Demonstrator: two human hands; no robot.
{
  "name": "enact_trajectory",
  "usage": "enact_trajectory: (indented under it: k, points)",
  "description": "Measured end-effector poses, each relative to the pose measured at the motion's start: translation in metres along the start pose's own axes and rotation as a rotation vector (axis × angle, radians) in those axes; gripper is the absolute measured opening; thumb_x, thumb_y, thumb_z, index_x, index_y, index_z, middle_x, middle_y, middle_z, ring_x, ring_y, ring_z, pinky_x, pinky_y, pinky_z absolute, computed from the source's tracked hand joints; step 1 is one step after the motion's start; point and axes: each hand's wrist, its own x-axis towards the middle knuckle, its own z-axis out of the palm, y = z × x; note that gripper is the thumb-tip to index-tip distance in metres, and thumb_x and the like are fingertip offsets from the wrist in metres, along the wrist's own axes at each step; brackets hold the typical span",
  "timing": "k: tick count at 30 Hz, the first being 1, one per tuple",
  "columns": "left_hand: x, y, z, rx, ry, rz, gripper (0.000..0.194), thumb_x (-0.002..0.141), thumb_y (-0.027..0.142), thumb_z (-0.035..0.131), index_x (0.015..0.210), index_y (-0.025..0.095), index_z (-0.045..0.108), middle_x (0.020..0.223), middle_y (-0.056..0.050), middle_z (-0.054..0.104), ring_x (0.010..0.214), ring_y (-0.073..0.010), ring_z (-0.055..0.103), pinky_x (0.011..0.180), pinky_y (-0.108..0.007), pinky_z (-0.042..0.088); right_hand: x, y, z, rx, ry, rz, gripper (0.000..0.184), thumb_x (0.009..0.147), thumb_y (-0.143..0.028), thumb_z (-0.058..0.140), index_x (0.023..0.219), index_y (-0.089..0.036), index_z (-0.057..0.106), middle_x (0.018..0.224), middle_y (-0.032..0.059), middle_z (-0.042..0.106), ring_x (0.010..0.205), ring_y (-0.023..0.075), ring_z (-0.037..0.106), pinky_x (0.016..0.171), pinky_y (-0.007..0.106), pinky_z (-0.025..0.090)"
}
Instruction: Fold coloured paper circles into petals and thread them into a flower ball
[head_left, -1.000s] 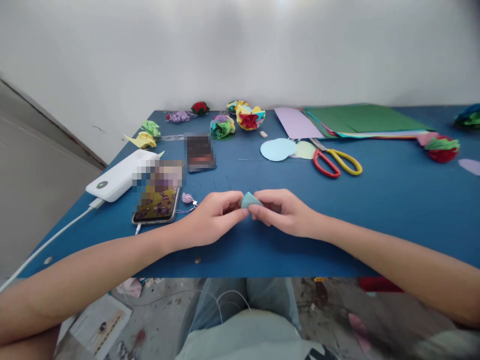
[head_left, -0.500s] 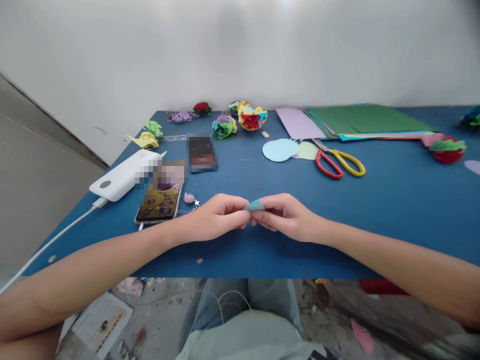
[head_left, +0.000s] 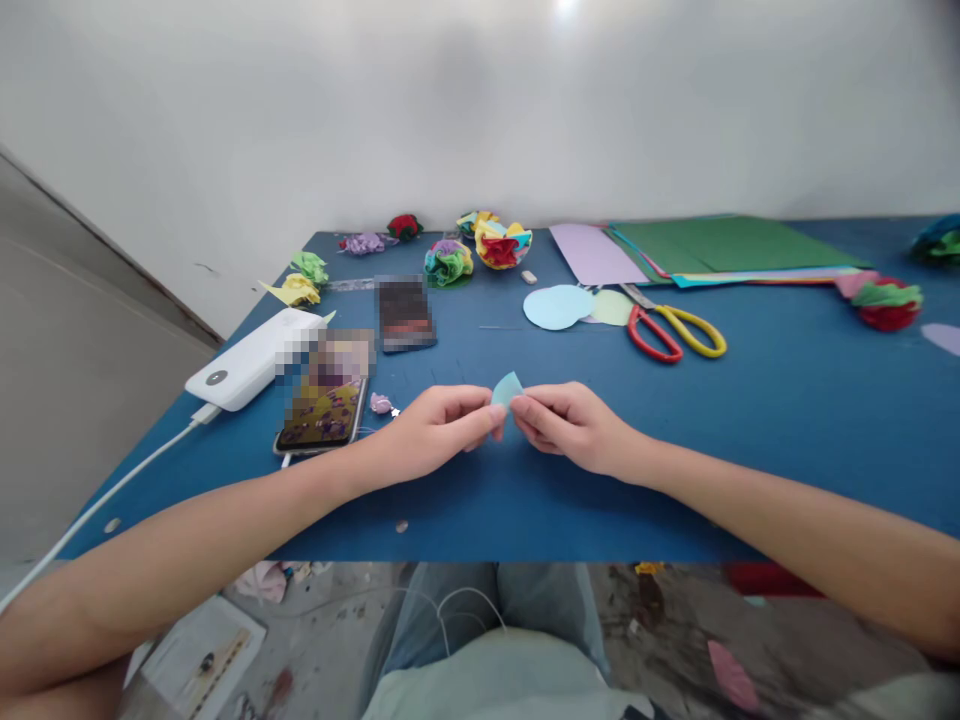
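A plain pale wall rises behind a blue table (head_left: 787,400) that fills most of the view, its near edge running just above the person's lap. At the far right of the table lies a stack of coloured paper sheets (head_left: 712,248), green on top with a lilac sheet at its left side. Near the left edge sits a white power bank (head_left: 251,358) with a white cable running off toward the lower left, and just beside it a phone (head_left: 322,412) lies face up. Red-and-yellow scissors (head_left: 675,328) lie below the paper stack, next to a light blue paper circle (head_left: 555,306). Several crumpled paper flowers (head_left: 480,250) in mixed colours are scattered along the far edge, and another red and green one (head_left: 889,303) lies at the right. In the middle of the table, close to the near edge, the left hand (head_left: 439,430) and the right hand (head_left: 574,428) meet fingertip to fingertip, both pinched on a small folded piece of light blue paper (head_left: 508,388), which sticks up between them just above the tabletop.
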Motion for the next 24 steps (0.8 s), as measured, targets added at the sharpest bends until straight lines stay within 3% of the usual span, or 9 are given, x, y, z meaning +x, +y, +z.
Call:
enact_trajectory:
  k: [5, 10, 15, 18, 21, 24]
  points:
    - [-0.0016, 0.0032, 0.0032, 0.034, 0.025, 0.018, 0.029, 0.086, 0.038, 0.044, 0.081, 0.012, 0.055, 0.061, 0.003, 0.042, 0.054, -0.0068, 0.036, 0.050, -0.020, 0.029, -0.0013, -0.0018, 0.0004, -0.168, -0.016, -0.080, 0.041, 0.091, -0.042, 0.035, 0.067, -0.014, 0.053, 0.053, -0.0031, 0.043, 0.049, 0.0066, 0.037, 0.050, 0.020, 0.032]
    - [-0.0055, 0.0049, 0.0029, 0.091, -0.002, 0.029, 0.029, 0.086, 0.037, 0.044, 0.081, 0.011, 0.055, 0.060, 0.002, 0.043, 0.051, -0.0056, 0.033, 0.046, -0.019, 0.026, -0.0043, -0.0053, 0.0030, -0.207, -0.019, -0.176, 0.027, 0.090, -0.033, 0.040, 0.083, -0.014, 0.058, 0.073, 0.0015, 0.055, 0.062, 0.0087, 0.043, 0.058, 0.020, 0.036]
    - [-0.0081, 0.0058, 0.0038, 0.303, 0.008, 0.126, 0.033, 0.087, 0.032, 0.040, 0.071, 0.010, 0.058, 0.059, 0.001, 0.049, 0.052, -0.0063, 0.037, 0.049, -0.019, 0.029, -0.0083, -0.0069, 0.0053, -0.191, -0.015, -0.147, 0.028, 0.090, -0.031, 0.040, 0.074, -0.014, 0.055, 0.063, -0.0012, 0.048, 0.057, 0.0078, 0.039, 0.053, 0.020, 0.032]
    - [-0.0076, 0.0069, 0.0046, 0.362, 0.021, 0.183, 0.031, 0.088, 0.030, 0.038, 0.076, 0.011, 0.060, 0.064, 0.001, 0.052, 0.058, -0.0073, 0.042, 0.055, -0.019, 0.033, -0.0078, -0.0044, 0.0042, -0.104, -0.054, -0.089, 0.031, 0.091, -0.036, 0.038, 0.077, -0.014, 0.055, 0.059, -0.0031, 0.043, 0.053, 0.0069, 0.036, 0.051, 0.019, 0.031]
    - [-0.0068, 0.0068, 0.0038, 0.372, 0.016, 0.160, 0.032, 0.089, 0.031, 0.037, 0.079, 0.011, 0.060, 0.062, 0.002, 0.050, 0.055, -0.0065, 0.040, 0.053, -0.018, 0.032, -0.0065, -0.0016, 0.0032, -0.076, -0.066, -0.076, 0.033, 0.091, -0.039, 0.039, 0.076, -0.014, 0.055, 0.058, -0.0034, 0.042, 0.052, 0.0064, 0.037, 0.050, 0.019, 0.031]
    - [-0.0062, 0.0054, 0.0022, 0.365, -0.019, 0.136, 0.035, 0.089, 0.031, 0.037, 0.067, 0.011, 0.057, 0.056, 0.003, 0.045, 0.052, -0.0057, 0.037, 0.050, -0.018, 0.030, -0.0065, -0.0014, 0.0035, -0.157, -0.069, -0.109, 0.036, 0.091, -0.038, 0.039, 0.071, -0.013, 0.055, 0.056, -0.0036, 0.042, 0.052, 0.0061, 0.037, 0.051, 0.019, 0.031]
